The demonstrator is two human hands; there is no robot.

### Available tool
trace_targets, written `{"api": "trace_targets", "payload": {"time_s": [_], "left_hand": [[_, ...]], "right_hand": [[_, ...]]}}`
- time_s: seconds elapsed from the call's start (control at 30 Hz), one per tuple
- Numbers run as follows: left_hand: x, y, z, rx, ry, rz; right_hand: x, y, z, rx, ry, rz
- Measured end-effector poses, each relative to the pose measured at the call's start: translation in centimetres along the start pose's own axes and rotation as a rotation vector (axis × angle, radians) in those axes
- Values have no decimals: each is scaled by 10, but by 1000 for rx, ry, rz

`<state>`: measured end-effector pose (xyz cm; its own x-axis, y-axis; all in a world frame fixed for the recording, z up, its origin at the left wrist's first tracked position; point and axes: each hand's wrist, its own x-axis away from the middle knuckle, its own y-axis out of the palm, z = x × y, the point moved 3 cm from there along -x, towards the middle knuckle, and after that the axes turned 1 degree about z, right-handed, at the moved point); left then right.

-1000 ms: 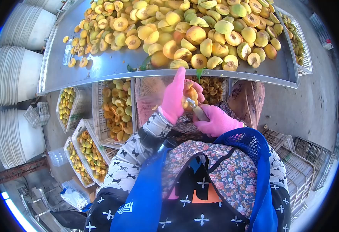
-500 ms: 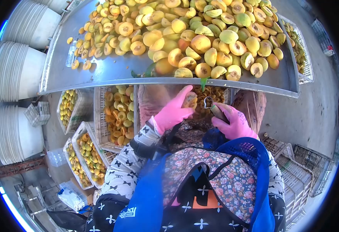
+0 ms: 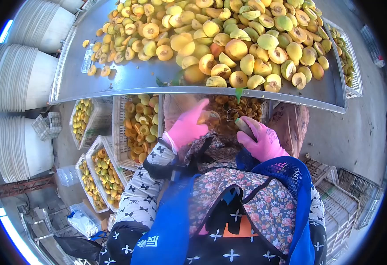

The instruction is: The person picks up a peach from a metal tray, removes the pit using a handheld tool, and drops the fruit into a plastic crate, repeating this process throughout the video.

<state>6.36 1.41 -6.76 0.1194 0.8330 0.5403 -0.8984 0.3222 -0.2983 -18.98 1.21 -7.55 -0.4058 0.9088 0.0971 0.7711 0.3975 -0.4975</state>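
My left hand (image 3: pixel 187 126), in a pink glove, is closed around a peach half (image 3: pixel 210 118), which is blurred and partly covered by the fingers. Facing it, my pink-gloved right hand (image 3: pixel 263 140) grips the handle of a pitting tool (image 3: pixel 245 128). The tool's thin metal loop points toward the peach half, with a small gap between them. Both hands are over my lap, just below the near edge of the metal table (image 3: pixel 131 91). Beneath them, a crate holds many cut fruit pieces (image 3: pixel 251 107).
A large pile of halved peaches (image 3: pixel 246 64) covers much of the table, and a plastic bottle (image 3: pixel 87 59) lies at its left. Fruit-filled crates (image 3: pixel 119 128) stand to my left. Stacked white tubs (image 3: pixel 47 73) line the far left; stacked crates (image 3: pixel 337 203) are at right.
Both hands have shifted left, and the left hand with the peach half is slightly lower. The tool's loop is more blurred than before. The whole view has shifted a little.
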Motion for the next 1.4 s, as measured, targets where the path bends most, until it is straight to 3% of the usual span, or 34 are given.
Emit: {"api": "trace_targets", "payload": {"time_s": [0.03, 0.13, 0.23, 0.33, 0.43, 0.57, 0.8, 0.9, 0.93, 1.07, 1.17, 1.27, 1.3, 1.4], "left_hand": [[0, -2, 0, 29, -50, -11], [-8, -2, -8, -187, 402, 117], [-7, 3, -3, -484, 547, 262], [-8, 11, -4, -334, 549, 321], [-5, 16, 5, -409, 625, 414], [-1, 19, 13, -392, 642, 396], [-5, 27, -12, -479, 647, 464], [-3, 20, -10, -470, 594, 567], [-4, 17, -9, -463, 579, 606], [-20, 17, -29, -58, 411, 476], [-21, 14, -28, -71, 341, 471], [-21, 16, -22, -234, 468, 519], [-18, 16, -16, -362, 566, 558], [-14, 17, -7, -369, 602, 548]], "right_hand": [[1, 0, -2, 3, -13, -3], [-2, 1, -11, 19, -43, -34], [-4, 3, -22, 48, -54, -89], [-6, 7, -25, 92, -80, -95], [-8, 6, -30, 118, -93, -82], [-9, 5, -31, 184, -110, -60], [-6, 15, -20, 400, -68, -63], [-10, 32, 25, 493, 97, -192], [-13, 33, 45, 465, 165, -336], [-12, 22, 23, 281, 21, 59], [-12, 13, 0, 173, -142, 165], [-8, 11, -25, 193, -69, 13], [-9, 13, -25, 225, -89, 14], [-17, 22, -17, 293, -197, 53]]}}
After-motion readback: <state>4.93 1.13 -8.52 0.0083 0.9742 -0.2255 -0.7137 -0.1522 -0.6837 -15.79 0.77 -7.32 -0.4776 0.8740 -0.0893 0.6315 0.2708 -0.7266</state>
